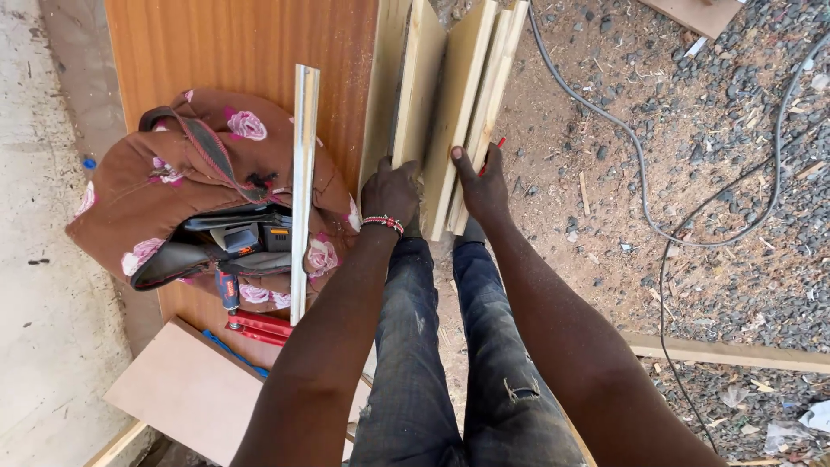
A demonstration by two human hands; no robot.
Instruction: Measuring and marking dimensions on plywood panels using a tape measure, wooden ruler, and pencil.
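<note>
Several pale wooden boards (pixel 456 95) stand on edge in a stack in front of my legs. My left hand (pixel 391 192) grips the near end of the leftmost board (pixel 418 86). My right hand (pixel 482 188) presses against the right side of the stack and also holds a thin red pencil (pixel 496 147) between its fingers. A beaded bracelet circles my left wrist.
A brown flowered bag (pixel 173 186) with tools inside lies on an orange-brown panel (pixel 233 43) at left. A metal straightedge (pixel 303 182) rests across the bag. Red clamps (pixel 259 327) and a pale board (pixel 186 389) lie nearer. A grey cable (pixel 644 190) loops over gravel at right.
</note>
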